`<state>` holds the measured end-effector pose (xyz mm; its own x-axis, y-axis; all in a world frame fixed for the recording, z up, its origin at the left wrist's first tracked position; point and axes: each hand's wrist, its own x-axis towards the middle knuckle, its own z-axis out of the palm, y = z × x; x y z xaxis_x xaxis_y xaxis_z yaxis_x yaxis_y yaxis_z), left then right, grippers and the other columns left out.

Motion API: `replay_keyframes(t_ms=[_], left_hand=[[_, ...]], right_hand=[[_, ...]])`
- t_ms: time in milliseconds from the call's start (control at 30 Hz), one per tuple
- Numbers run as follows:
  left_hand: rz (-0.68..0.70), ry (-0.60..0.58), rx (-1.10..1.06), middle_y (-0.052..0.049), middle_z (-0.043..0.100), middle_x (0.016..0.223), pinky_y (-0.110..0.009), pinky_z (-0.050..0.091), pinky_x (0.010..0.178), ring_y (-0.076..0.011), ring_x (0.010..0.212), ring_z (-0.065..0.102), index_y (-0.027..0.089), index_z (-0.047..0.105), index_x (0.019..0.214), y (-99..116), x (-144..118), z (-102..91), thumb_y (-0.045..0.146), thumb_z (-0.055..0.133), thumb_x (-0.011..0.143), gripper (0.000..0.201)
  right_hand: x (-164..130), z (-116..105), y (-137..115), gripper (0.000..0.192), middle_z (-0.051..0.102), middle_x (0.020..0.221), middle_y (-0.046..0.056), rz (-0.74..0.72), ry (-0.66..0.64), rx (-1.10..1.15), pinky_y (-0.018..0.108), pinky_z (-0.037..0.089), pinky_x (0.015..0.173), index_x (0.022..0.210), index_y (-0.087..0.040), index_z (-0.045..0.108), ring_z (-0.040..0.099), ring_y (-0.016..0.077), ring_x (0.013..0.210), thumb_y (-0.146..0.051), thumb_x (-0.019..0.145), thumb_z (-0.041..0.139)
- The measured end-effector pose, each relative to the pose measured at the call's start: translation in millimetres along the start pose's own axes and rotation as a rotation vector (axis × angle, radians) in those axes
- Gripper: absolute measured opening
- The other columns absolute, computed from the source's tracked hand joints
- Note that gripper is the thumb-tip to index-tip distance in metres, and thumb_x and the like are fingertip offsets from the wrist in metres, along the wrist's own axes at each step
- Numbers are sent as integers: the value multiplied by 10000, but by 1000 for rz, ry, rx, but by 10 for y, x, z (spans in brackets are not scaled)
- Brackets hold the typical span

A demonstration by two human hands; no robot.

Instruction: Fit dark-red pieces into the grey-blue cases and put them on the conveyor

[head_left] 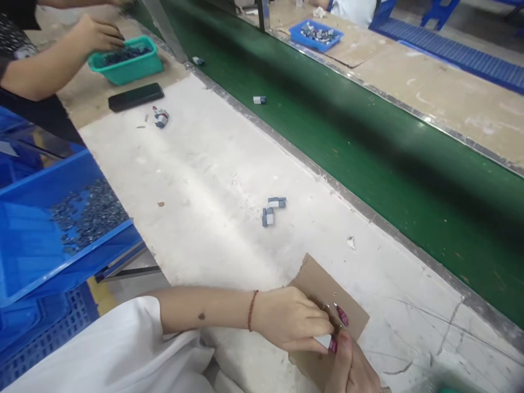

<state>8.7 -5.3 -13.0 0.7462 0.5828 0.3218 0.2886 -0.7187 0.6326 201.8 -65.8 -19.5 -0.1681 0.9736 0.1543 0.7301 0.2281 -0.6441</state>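
My left hand [292, 322] rests on a brown cardboard piece [323, 284] at the table's near edge, its fingers pinched on a small white part [323, 341]. My right hand [352, 368] comes up from the bottom edge and touches the same small part, with red-painted nails showing. Two small grey-and-white parts [273, 210] lie loose on the white table [204, 180], a little beyond my hands.
A blue bin [45, 240] with several dark small parts sits at left. A green conveyor belt [368, 142] carries a small part [259, 100]. Another person's hand [96, 35] reaches into a teal tray [126, 60]; a black phone [136, 96] lies nearby. A blue tray [316, 34] sits far across.
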Motion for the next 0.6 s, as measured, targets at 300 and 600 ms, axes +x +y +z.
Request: replay_keyframes(t_ms=[300, 600], left_hand=[[-89, 78, -17, -80, 715, 844, -269, 500, 635, -181, 724, 673, 142, 568, 1015, 57, 70, -178, 384, 331, 1030, 339], [-516, 73, 38, 43, 579, 567, -218, 339, 480, -118, 450, 482, 163, 611, 986, -697, 528, -927, 460, 449, 929, 343]], right_hand=[[96, -303, -392, 468, 627, 620, 29, 270, 84, 94, 268, 453, 564, 676, -228, 611, 600, 182, 570, -460, 993, 357], [-633, -1362, 189, 338, 720, 901, 100, 729, 454, -350, 334, 489, 707, 892, -192, 670, 656, 258, 820, -472, 879, 480]])
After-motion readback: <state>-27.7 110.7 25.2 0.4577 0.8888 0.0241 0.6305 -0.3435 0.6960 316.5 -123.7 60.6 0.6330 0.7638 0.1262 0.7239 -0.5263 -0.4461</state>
